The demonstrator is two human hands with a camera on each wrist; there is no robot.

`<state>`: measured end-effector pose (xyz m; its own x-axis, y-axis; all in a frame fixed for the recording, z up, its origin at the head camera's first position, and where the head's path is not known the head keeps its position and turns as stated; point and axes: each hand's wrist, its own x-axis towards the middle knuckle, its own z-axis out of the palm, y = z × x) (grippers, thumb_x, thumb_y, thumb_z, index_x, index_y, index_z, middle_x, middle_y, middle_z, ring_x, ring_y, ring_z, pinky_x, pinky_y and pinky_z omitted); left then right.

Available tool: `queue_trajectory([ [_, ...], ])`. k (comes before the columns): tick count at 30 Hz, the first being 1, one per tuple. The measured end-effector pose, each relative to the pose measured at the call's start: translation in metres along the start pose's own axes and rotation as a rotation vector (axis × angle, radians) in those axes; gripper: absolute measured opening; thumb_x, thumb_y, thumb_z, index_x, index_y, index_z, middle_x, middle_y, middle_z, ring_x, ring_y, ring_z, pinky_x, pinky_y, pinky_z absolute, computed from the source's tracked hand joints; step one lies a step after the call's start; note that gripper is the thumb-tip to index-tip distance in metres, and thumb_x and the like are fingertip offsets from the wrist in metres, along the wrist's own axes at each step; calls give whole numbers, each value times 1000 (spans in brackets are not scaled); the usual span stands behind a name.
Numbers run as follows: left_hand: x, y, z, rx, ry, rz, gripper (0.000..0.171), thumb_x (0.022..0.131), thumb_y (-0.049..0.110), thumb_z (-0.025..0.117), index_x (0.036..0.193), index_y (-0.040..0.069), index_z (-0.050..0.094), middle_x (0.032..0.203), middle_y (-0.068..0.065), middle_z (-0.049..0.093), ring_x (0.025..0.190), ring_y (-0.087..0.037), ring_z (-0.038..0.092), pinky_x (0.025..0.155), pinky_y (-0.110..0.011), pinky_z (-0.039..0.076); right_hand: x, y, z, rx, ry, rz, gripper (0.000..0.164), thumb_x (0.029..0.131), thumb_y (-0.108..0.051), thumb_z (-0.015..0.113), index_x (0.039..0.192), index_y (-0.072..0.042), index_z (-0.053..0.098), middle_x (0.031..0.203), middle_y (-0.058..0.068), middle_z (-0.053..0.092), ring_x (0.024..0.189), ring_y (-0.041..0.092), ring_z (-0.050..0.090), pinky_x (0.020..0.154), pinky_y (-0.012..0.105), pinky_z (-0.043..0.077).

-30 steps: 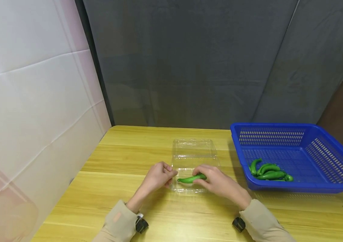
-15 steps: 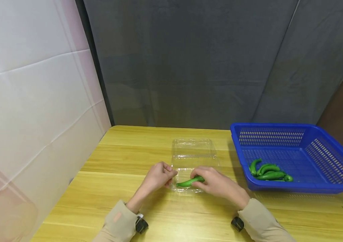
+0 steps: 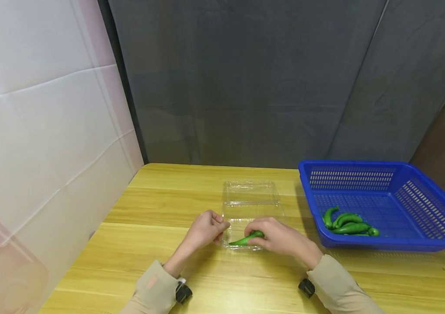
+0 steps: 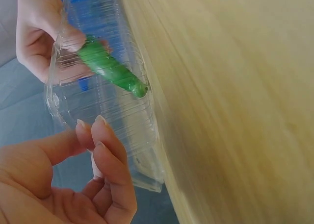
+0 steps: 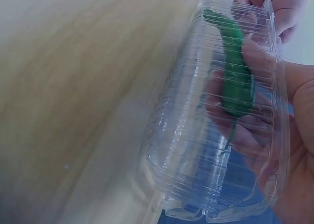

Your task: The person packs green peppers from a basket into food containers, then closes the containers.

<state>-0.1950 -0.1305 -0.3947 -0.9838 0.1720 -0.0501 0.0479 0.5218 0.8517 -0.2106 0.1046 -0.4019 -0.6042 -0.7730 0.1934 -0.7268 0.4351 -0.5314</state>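
A clear plastic clamshell box (image 3: 234, 231) lies with its lid thrown back on the wooden table. My right hand (image 3: 283, 237) reaches into its near half, thumb and fingers pinching a green chili pepper (image 3: 242, 241). Through the ribbed wall in the left wrist view, the pepper (image 4: 110, 69) slants down with one end close to the box's bottom. A thin stem shows on the pepper (image 5: 238, 87) in the right wrist view. At the left rim, the thumb and fingertips of my left hand (image 3: 205, 227) pinch the box's edge.
To the right stands a blue plastic basket (image 3: 387, 242) with slotted walls; several green chili peppers (image 3: 349, 227) lie in its near left corner. A dark grey curtain (image 3: 238, 87) hangs behind the table, and a pale cloth (image 3: 49, 144) on the left.
My right hand has shifted slightly left, lowering the pepper toward the near side of the box. My left hand has stayed at the rim.
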Motion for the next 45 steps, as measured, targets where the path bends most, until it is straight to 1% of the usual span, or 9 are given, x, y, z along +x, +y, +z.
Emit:
queue_trajectory([
  [10,1,0,0,14,-1,4,16,97,11,67,99,-2,59,57,-3,60,50,-13,58,61,-36,57,2,2,-2,0,-40,1,6,93,-12,73,99,-10,71,92,-7,67,78,1,56,69,20,52],
  [17,0,-1,0,6,-3,10,17,97,11,67,100,-3,58,57,-3,61,49,-13,58,60,-34,56,6,3,-3,8,-92,25,3,92,-11,74,93,-12,71,87,-11,66,77,0,56,70,21,52],
  [26,0,-2,0,5,-8,6,19,97,11,67,102,-3,56,59,-4,61,50,-13,59,60,-33,56,10,2,-6,63,-153,81,12,88,-3,77,89,-12,70,83,-10,68,75,0,60,72,20,54],
  [34,-1,-1,0,9,1,1,19,97,12,68,102,-2,56,60,-4,61,51,-14,59,61,-33,56,11,4,-5,71,-163,100,12,86,-1,77,89,-12,71,82,-8,69,73,0,61,72,20,53],
  [39,-1,-1,1,11,5,-4,20,97,13,68,102,-1,55,60,-4,62,51,-15,59,60,-33,55,12,5,-5,72,-172,112,13,86,0,77,88,-11,71,81,-10,67,72,-1,59,70,20,53],
  [45,-1,0,1,8,2,-3,19,97,13,68,101,-1,55,60,-4,62,51,-15,59,60,-33,55,12,7,-5,59,-173,108,14,86,1,77,87,-12,71,79,-13,64,70,-1,57,68,20,52],
])
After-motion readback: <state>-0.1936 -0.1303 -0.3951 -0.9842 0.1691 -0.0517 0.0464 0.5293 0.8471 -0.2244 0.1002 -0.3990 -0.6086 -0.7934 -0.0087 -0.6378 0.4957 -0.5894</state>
